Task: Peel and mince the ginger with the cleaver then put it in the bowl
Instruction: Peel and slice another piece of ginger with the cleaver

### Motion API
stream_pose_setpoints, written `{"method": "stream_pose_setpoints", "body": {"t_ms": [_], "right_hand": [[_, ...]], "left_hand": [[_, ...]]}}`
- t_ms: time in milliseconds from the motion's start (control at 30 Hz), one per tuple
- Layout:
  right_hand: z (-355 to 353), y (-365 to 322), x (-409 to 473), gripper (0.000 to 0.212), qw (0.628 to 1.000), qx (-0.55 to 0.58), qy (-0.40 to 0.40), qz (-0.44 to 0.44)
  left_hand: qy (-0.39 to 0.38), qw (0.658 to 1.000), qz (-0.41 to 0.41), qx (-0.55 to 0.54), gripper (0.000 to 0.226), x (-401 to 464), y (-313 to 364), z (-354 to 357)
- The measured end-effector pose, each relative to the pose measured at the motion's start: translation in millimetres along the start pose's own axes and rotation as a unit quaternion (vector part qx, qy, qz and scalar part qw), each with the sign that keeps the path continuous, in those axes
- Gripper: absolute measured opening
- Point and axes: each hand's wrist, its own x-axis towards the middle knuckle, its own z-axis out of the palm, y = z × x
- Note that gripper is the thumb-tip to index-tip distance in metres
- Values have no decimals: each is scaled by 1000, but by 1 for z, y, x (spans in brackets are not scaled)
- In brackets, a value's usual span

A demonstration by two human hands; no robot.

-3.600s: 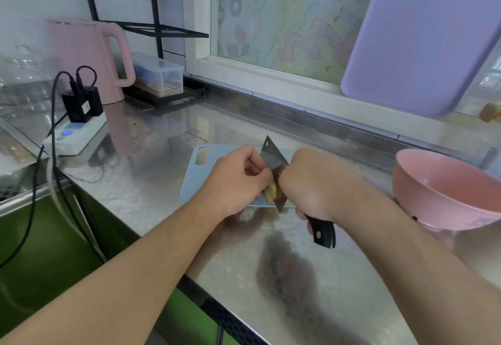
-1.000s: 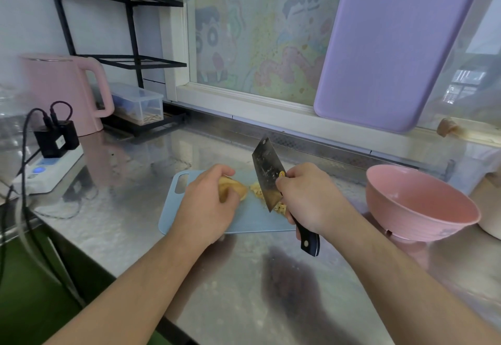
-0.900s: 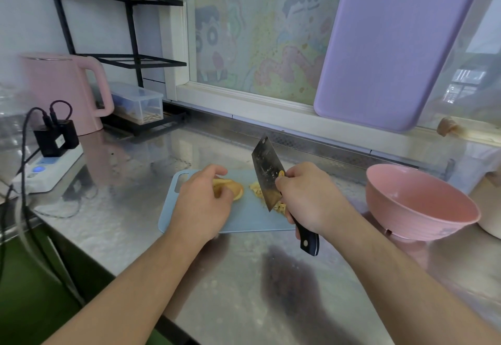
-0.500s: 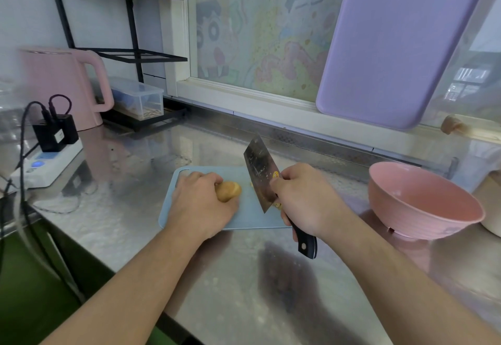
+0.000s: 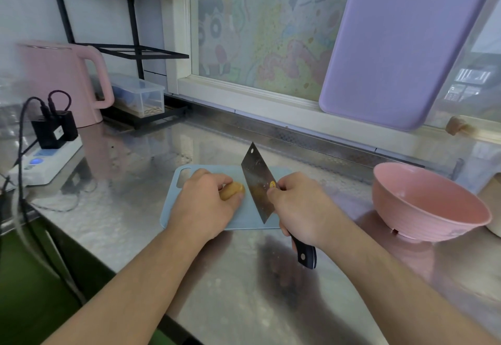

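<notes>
Left hand (image 5: pixel 204 205) curled over the ginger (image 5: pixel 232 190), pinning it to the blue cutting board (image 5: pixel 245 218) on the steel counter (image 5: pixel 244 298). Right hand (image 5: pixel 301 209) gripped the cleaver (image 5: pixel 257 182) by its black handle, blade tilted, standing just right of the ginger. Pink bowl (image 5: pixel 428 203) sat further right, off the board.

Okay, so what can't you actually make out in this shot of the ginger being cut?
All from the head view:
- Most of the ginger: the left hand covers it; only its end shows.
- Any pieces behind the cleaver: its blade and the right hand block the blue cutting board there.
- The pink bowl: its near wall hides the bottom.
- The clear box: contents too blurred to name.
</notes>
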Motion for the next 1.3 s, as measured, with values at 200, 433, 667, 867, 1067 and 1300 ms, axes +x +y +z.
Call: {"method": "stream_pose_setpoints", "body": {"t_ms": [200,433,667,867,1067,1300], "right_hand": [[6,0,0,28,1000,-13,-2,1],[5,-1,-1,28,1000,-3,-10,-3],[6,2,1,28,1000,0,-10,-4],[6,3,0,28,1000,4,-13,-6],[5,3,0,29,1000,3,-15,-6],[5,2,-1,27,1000,8,-17,0]], "left_hand": [[-31,999,5,16,26,-2,5,-4],[-43,999,-1,8,30,-2,3,-4],[-27,999,-23,24,31,2,6,-3],[-7,998,-58,-25,31,7,-1,-1],[33,996,-84,-15,29,7,0,-3],[49,993,-103,-15,25,9,-4,-5]]}}
